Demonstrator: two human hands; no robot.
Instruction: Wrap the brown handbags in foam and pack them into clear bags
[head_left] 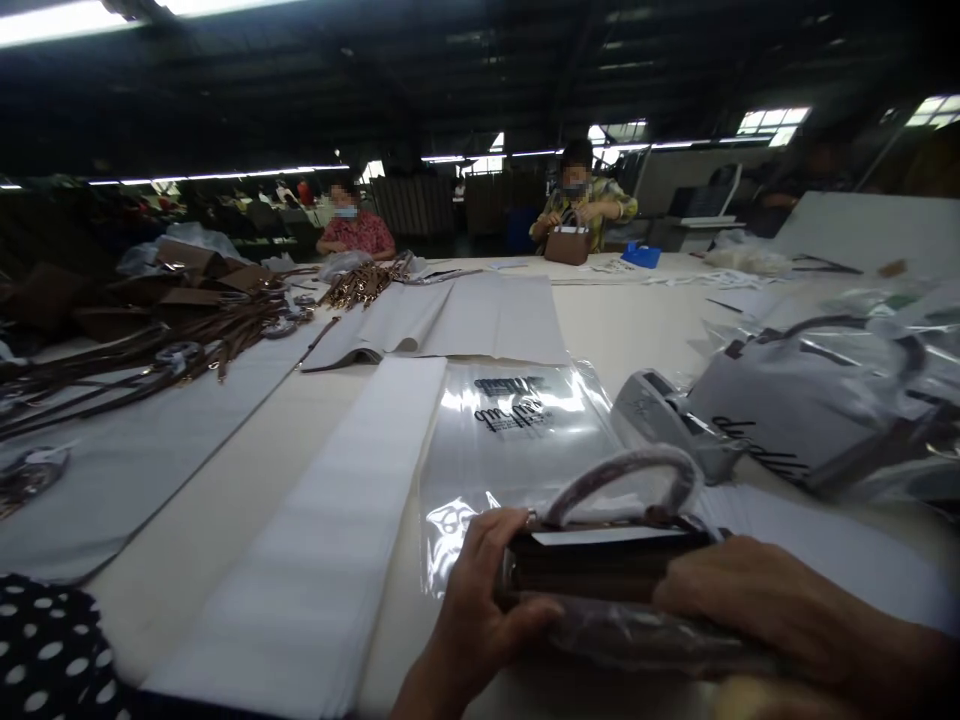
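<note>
A brown handbag [600,565] stands at the front of the table, its top facing me. One handle [630,470], wrapped in clear plastic, arches up on the far side; another wrapped handle [645,635] hangs on the near side. A white strip [607,537] shows along the bag's opening. My left hand [480,610] grips the bag's left end, thumb on the near side and fingers behind. My right hand [750,600] is closed at the right part of the opening, its fingertips hidden. Beyond the bag lie clear printed plastic bags [517,450].
A stack of white paper [322,540] lies left of the plastic bags. Brown straps [195,350] are heaped at the far left. A tape dispenser [660,415] and a wrapped handbag [795,400] stand at right. Two people [356,230] work across the table, one handling a brown bag [568,246].
</note>
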